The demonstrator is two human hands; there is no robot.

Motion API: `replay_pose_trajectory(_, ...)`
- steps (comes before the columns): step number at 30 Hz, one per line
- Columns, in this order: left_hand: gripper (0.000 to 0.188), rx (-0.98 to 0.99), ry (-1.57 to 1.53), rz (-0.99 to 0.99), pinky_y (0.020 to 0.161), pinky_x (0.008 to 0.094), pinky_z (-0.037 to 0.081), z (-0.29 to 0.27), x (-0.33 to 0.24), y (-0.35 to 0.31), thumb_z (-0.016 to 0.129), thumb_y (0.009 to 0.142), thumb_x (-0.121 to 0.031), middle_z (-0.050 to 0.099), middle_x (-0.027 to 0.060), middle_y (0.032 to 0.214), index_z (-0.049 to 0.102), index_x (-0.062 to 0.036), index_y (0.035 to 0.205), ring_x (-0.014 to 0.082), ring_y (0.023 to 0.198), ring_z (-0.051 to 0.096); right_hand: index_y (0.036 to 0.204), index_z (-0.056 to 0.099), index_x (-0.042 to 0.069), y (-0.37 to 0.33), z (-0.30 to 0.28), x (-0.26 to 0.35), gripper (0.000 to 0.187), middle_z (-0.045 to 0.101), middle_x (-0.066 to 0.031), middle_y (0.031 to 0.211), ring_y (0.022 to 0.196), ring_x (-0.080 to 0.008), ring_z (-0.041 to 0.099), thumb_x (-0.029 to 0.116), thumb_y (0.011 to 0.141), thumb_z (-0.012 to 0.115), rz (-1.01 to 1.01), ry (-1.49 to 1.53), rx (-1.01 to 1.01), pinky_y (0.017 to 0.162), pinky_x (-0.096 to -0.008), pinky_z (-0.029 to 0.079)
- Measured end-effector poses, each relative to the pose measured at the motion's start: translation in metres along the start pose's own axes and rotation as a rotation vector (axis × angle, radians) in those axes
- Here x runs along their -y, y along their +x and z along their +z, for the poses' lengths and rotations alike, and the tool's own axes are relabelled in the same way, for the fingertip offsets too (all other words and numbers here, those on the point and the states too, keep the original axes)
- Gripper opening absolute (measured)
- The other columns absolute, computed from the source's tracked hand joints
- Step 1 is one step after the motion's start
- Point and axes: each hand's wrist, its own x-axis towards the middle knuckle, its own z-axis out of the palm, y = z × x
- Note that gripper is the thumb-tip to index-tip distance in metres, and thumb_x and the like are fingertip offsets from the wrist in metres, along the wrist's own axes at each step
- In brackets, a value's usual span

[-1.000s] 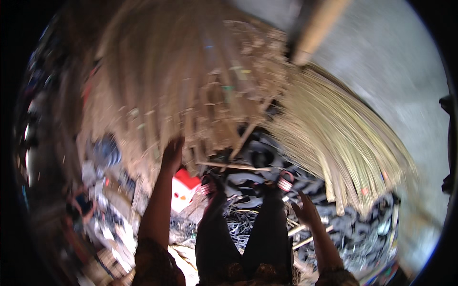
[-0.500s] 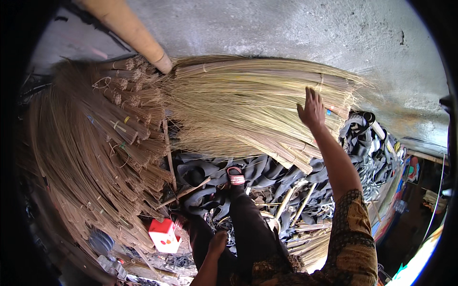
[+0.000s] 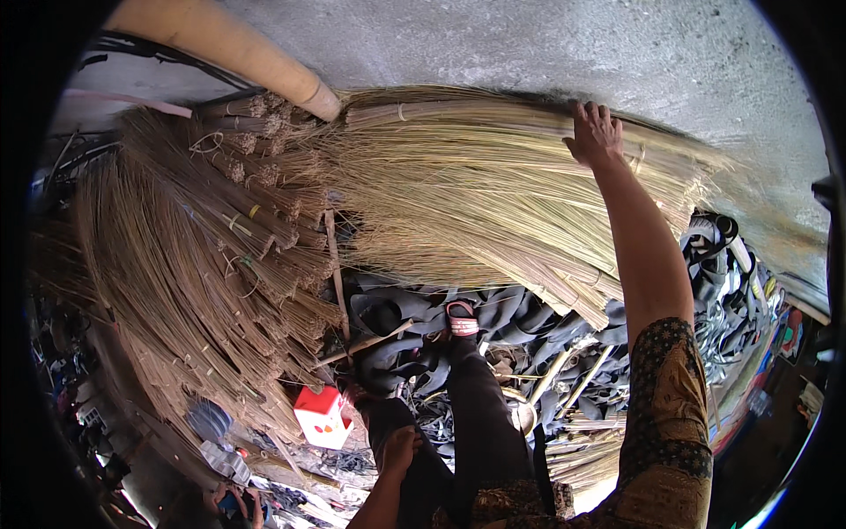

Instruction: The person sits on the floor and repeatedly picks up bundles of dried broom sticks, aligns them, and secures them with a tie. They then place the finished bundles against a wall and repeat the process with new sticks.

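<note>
Against the wall lies a thick pile of pale, thin stalks (image 3: pixel 476 185), bound in bundles with narrow ties. My right hand (image 3: pixel 597 134) reaches over the uppermost bundle beside the wall, fingers somewhat apart and slightly bent over it; their tips are partly hard to make out. Lower down, my left hand (image 3: pixel 401 450) is beside my leg with its fingers curled in. Nothing shows sticking out of it. Browner bundles of thin stalks (image 3: pixel 203 273) are heaped to the left, their tied ends toward the middle.
A bamboo pole (image 3: pixel 291 75) slants in from the upper left to the pile. Black curled strips (image 3: pixel 388 317) lie below the pale stalks, around my sandaled foot (image 3: pixel 462 319). A red and white box (image 3: pixel 322 416) stands left of my legs. The grey wall (image 3: pixel 493 44) rises behind.
My right hand has moved up across the pale stalks to the top bundle by the wall. The whole view has shifted a little, and my left hand stays low by my leg.
</note>
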Motion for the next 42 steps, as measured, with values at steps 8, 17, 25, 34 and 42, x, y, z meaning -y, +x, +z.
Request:
replay_pose_trajectory(8,0.047,0.077,-0.081,0.096,0.082,0.0328,0.056,0.012,-0.006,0.024,0.058,0.103,-0.042,0.071,0.0108,0.108,0.062,-0.0026,0.128,0.0203,0.094,0.071,0.116,0.061,0.015,-0.053,-0.003,0.033,0.038,0.059,-0.0102,0.12,0.114,-0.0297,0.06,0.039,0.088,0.073,-0.244,0.004,-0.275,0.093,-0.0464,0.047)
replay_pose_trajectory(17,0.051,-0.136,0.292,0.743,0.091,0.0385,0.052,-0.022,-0.112,0.074,0.066,0.099,-0.04,0.068,0.0144,0.109,0.059,0.001,0.128,0.0245,0.101,0.066,0.104,0.059,0.011,-0.17,-0.035,0.088,0.017,0.067,-0.0086,0.091,0.082,-0.0283,0.069,0.028,0.099,0.061,-0.328,0.165,-0.354,0.071,-0.0444,0.055)
replay_pose_trajectory(25,0.086,-0.698,0.655,1.247,0.12,0.054,0.031,-0.073,-0.269,0.012,0.085,0.08,-0.028,0.04,0.021,0.155,0.041,-0.0095,0.152,0.0418,0.143,0.039,0.119,0.062,0.008,-0.256,-0.109,0.051,0.035,0.063,-0.0098,0.092,0.077,-0.0301,0.062,0.018,0.087,0.067,-0.639,0.214,-0.486,0.07,-0.0432,0.051)
replay_pose_trajectory(34,0.041,-0.444,0.73,1.236,0.081,0.0455,0.055,-0.152,-0.228,-0.001,0.088,0.066,-0.018,0.071,0.0119,0.086,0.068,-0.0115,0.101,0.0348,0.089,0.071,0.134,0.061,0.011,-0.305,-0.207,0.095,0.054,0.06,-0.0111,0.127,0.126,-0.0321,0.056,0.029,0.086,0.077,-0.813,-0.06,-0.616,0.11,-0.0596,0.038)
replay_pose_trajectory(42,0.038,-0.823,0.023,0.479,0.072,0.0463,0.057,-0.192,-0.013,0.003,0.08,0.079,-0.029,0.073,0.019,0.087,0.068,-0.004,0.104,0.0348,0.081,0.074,0.162,0.025,0.003,-0.299,-0.152,0.149,0.083,0.033,-0.024,0.163,0.151,-0.0449,0.03,0.054,0.103,0.053,-0.508,0.372,-0.497,0.123,-0.0583,0.024)
